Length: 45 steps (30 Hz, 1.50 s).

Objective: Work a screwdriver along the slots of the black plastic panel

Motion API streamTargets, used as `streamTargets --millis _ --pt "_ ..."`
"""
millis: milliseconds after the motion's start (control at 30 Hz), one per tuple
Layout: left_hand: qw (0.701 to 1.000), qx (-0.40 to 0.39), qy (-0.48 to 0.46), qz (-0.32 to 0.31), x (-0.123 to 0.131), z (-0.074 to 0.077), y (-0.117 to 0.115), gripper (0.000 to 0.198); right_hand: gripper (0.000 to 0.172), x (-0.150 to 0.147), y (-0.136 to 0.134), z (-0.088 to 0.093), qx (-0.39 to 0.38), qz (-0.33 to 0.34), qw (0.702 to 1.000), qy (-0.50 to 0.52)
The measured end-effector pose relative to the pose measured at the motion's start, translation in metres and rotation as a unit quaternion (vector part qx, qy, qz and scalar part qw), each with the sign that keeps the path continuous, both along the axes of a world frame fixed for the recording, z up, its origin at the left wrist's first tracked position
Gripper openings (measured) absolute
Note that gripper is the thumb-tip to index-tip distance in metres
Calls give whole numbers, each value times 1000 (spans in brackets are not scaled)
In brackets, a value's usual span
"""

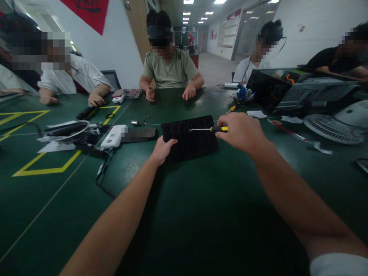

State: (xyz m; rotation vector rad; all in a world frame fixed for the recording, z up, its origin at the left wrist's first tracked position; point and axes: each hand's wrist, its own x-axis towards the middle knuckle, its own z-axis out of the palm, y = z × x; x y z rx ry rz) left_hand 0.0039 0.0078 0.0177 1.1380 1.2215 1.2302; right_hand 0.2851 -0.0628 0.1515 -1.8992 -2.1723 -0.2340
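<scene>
A black rectangular panel [184, 147] with raised ribs is tilted up over the green table, and my left hand [163, 150] grips its left edge, thumb on the front face. My right hand [243, 132] is closed around the yellow-and-black handle of a screwdriver [201, 129]. Its metal shaft points left across the panel's face; whether the tip touches the panel I cannot tell. What kind of part the panel is does not show clearly.
Left of the panel lie a phone [139, 134], a white power bank [114, 137] with cables, and small metal parts [139, 122]. To the right are another screwdriver [232, 109], a white fan guard [333, 128] and grey equipment [316, 96]. Several people sit around the table [201, 214].
</scene>
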Motion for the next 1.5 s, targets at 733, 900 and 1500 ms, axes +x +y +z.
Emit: streamTargets --millis 733,900,1500 --pt "1000 0 7 3 -1 0 0 41 27 -6 -4 5 -41 -1 999 -3" --pt "1000 -3 5 4 0 1 -1 42 34 -6 -5 7 -77 -20 997 -7" --pt "1000 -9 7 0 -1 2 -1 41 25 12 -1 8 -35 -11 999 -5"
